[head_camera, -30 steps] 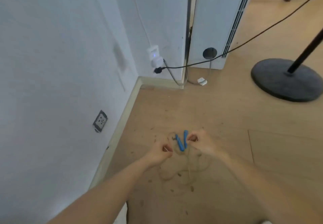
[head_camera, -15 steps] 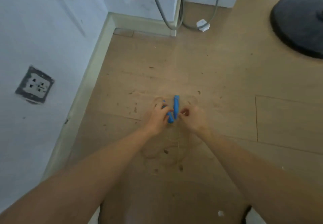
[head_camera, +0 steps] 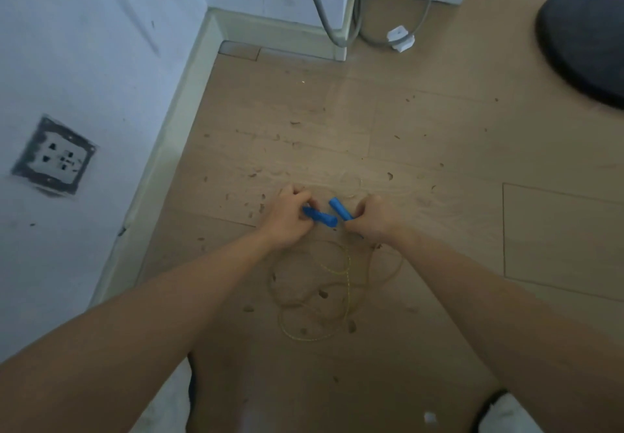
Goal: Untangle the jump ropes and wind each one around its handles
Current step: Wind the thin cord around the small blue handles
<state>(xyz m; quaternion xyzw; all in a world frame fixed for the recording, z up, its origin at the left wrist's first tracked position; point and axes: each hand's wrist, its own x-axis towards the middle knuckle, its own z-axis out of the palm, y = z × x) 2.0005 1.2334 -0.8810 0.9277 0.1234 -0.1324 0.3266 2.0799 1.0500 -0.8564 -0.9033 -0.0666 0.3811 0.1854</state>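
Note:
Over the wooden floor, my left hand (head_camera: 288, 218) grips one blue jump-rope handle (head_camera: 320, 217) that points right. My right hand (head_camera: 374, 218) grips the other blue handle (head_camera: 340, 209), which tilts up to the left. The two handle ends sit close together between my hands. A thin yellowish rope (head_camera: 337, 270) hangs down from them and lies in loose, overlapping loops on the floor below my hands. I see only this one rope.
A white wall with a socket (head_camera: 54, 159) runs along the left, with a baseboard (head_camera: 162, 176). Grey cables (head_camera: 324, 10) and a white clip (head_camera: 401, 39) lie at the far wall. A dark round stand base (head_camera: 587, 40) sits at the far right.
The view has tilted down toward the floor. The handles, upright and side by side before, are now held one in each hand and angled apart.

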